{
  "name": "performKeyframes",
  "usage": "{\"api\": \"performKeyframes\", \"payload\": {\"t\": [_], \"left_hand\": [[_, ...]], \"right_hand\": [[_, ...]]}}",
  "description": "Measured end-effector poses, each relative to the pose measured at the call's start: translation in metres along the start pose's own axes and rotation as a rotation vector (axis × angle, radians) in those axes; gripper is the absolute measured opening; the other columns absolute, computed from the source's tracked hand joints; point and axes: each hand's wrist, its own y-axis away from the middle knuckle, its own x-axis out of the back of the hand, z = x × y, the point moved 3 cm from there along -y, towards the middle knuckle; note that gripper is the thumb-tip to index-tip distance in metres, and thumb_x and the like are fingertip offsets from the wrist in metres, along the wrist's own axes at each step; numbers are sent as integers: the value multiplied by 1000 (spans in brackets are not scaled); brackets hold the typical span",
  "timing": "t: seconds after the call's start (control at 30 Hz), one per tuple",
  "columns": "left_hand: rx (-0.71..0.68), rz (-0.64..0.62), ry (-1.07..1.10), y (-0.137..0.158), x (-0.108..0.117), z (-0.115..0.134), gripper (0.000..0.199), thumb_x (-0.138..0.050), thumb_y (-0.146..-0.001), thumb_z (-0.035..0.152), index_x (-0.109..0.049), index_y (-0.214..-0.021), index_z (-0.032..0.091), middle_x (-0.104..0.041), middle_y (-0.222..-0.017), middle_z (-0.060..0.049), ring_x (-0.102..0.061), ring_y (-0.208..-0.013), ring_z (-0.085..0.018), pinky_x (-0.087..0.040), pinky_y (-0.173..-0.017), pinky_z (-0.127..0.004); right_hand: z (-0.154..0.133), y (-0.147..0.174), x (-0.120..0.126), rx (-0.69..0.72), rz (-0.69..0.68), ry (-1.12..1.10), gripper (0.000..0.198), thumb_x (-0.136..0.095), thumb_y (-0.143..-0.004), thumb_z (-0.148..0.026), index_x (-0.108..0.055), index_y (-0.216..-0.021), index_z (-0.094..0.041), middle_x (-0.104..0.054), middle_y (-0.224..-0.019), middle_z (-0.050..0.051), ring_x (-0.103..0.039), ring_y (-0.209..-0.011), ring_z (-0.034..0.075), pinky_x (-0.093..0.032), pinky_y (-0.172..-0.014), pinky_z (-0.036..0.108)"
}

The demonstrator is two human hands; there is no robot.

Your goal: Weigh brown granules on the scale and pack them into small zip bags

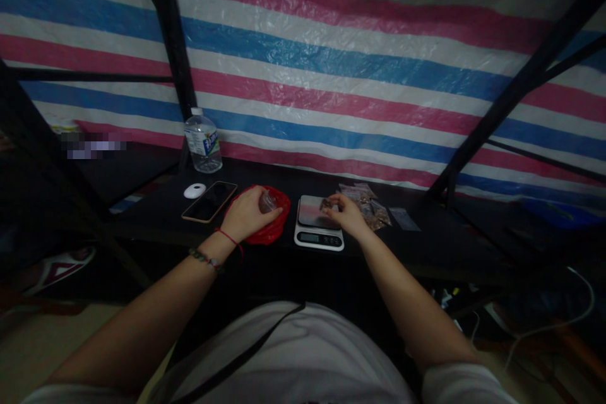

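My left hand [247,213] is over a crumpled red plastic bag [265,237], its thumb and fingers curved round a clear plastic bag [267,202] that sits in the red one. What that clear bag contains is too dark to make out. Over the steel plate of a white kitchen scale [307,227], my right hand [348,216] pinches a small brown clump [326,204]. Whether the clump touches the plate I cannot tell. Just right of the scale lie several small clear zip bags [376,214] with brown bits inside.
A flat clear zip bag [404,219] lies farther right on the black table [435,246]. To the left are a phone [209,202], a white round object [194,190] and a clear plastic bottle [203,142]. Dark metal posts [173,44] stand before a striped plastic sheet [331,44].
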Motion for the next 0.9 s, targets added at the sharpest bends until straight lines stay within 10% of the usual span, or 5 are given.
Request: {"api": "performKeyframes", "payload": {"t": [0.57,0.9], "left_hand": [[35,-40,-36,1,-3,-3,47,-53,-78,59,-56,-103,19,-67,-99,-9,-64,-89,-25,-46,-76,-32],[36,-54,-47,1,-7,-4,48,-52,-77,61,-56,-100,19,-66,-97,-10,-64,-87,-25,-47,-76,-33]], "right_hand": [[13,-4,22,51,153,100,44,-66,-73,-42,-64,-110,-18,-65,-115,12,-58,-110,26,-42,-97,43],[36,-10,46,-132,171,-19,42,-45,-78,-33,-67,-108,-13,-69,-74,6,-61,-59,20,-50,-62,35]]}}
